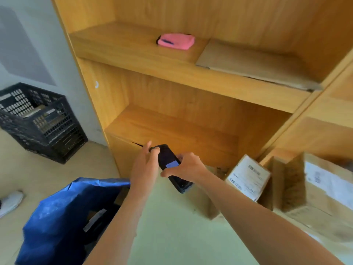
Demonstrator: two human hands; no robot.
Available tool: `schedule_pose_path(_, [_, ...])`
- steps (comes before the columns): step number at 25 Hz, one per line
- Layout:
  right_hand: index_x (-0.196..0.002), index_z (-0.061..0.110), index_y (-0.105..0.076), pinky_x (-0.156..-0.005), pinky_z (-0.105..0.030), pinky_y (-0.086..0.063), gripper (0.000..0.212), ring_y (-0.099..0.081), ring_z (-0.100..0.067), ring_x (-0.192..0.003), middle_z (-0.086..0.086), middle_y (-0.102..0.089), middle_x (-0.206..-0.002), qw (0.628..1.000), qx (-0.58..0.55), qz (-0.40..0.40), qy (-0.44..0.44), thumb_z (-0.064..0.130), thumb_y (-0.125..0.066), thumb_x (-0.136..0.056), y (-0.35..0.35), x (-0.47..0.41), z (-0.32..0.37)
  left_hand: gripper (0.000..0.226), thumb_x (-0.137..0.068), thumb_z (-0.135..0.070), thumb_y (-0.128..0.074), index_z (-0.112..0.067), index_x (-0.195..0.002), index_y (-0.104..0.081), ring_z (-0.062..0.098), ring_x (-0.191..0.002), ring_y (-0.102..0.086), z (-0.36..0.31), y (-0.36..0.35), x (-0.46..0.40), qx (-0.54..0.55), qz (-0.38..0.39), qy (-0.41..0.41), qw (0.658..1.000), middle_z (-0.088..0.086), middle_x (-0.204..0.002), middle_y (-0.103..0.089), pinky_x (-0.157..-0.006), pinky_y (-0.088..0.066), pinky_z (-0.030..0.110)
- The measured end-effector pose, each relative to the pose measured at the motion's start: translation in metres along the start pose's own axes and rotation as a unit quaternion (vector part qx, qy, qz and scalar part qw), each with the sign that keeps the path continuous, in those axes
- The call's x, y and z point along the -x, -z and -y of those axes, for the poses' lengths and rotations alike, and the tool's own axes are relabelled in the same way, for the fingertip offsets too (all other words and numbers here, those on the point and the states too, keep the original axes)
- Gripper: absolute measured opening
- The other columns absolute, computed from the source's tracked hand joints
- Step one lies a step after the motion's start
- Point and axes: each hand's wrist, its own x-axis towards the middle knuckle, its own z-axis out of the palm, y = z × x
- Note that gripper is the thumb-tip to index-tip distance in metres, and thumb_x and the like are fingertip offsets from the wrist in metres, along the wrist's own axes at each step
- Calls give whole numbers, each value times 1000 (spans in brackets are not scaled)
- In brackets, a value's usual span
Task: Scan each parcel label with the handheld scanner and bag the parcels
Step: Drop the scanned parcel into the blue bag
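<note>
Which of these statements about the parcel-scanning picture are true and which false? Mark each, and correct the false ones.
1. Both hands hold the handheld scanner. True: left hand and right hand both keep a grip on it.
2. The blue bag is empty. False: parcels show inside it.
3. A pink item lies on the upper shelf. True.
4. The black crate sits on a shelf. False: it stands on the floor, left of the shelving.

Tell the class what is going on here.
A person holds a black handheld scanner in both hands: left hand at its top, right hand around its middle. A blue bag lies open at lower left. Labelled cardboard parcels lean by the wooden shelves at right, not yet bagged.
</note>
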Motion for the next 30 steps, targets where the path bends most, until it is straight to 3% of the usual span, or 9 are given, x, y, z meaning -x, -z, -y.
schedule_pose_path(5, [-109, 14, -67, -72, -33, -59, 66, -68, -20, -82, -7, -72, -98, 995, 76, -61, -35, 56, -88, -64, 92, 52, -60, 65, -93, -47, -44, -35, -154, -24, 18, -139, -39, -66, -82, 38, 23, 84, -65, 994, -5, -152, -43, -100, -33, 37])
schedule_pose_path(9, [-87, 15, -61, -58, -25, -48, 58, -60, -16, -69, -2, -65, -81, 979, 158, -99, -77, 57, -89, -59, 140, 86, -105, 69, -93, -46, -42, -29, -156, -22, 21, -144, -34, -88, -135, 56, -10, 134, -102, 986, 0, -159, -34, -114, -30, 44])
schedule_pose_path(11, [-81, 14, -55, -58, -27, -47, 57, -57, -17, -70, 1, -59, -79, 961, 229, -119, -103, 52, -91, -59, 160, 107, -123, 70, -92, -48, -42, -26, -156, -24, 23, -144, -34, -89, -155, 63, -36, 154, -106, 982, 2, -159, -34, -115, -29, 48])
schedule_pose_path(14, [-99, 15, -54, -69, -31, -51, 60, -57, -21, -87, 0, -57, -95, 918, 352, -103, -149, 42, -93, -63, 183, 129, -141, 68, -93, -49, -41, -23, -155, -27, 26, -146, -31, -81, -173, 70, -105, 164, -96, 976, 5, -159, -33, -116, -27, 50])
schedule_pose_path(18, [-127, 16, -58, -72, -32, -48, 76, -54, -22, -93, -1, -54, -101, 885, 420, -59, -190, 36, -95, -63, 196, 131, -155, 63, -98, -48, -37, -22, -155, -27, 26, -150, -19, -67, -181, 70, -154, 194, -88, 965, 5, -163, -24, -119, -17, 54])
schedule_pose_path(23, [-129, 15, -60, -76, -34, -53, 78, -57, -25, -94, -2, -56, -101, 875, 436, -45, -207, 38, -94, -62, 196, 125, -154, 65, -99, -50, -36, -23, -156, -24, 26, -150, -21, -66, -188, 64, -161, 216, -67, 961, 4, -163, -25, -119, -18, 50])
schedule_pose_path(30, [-137, 13, -54, -96, -40, -55, 81, -60, -30, -118, -8, -49, -108, 853, 459, -9, -247, 42, -90, -70, 198, 121, -148, 68, -100, -54, -32, -21, -157, -19, 26, -150, -22, -54, -203, 50, -212, 272, -59, 937, 4, -164, -21, -120, -20, 49])
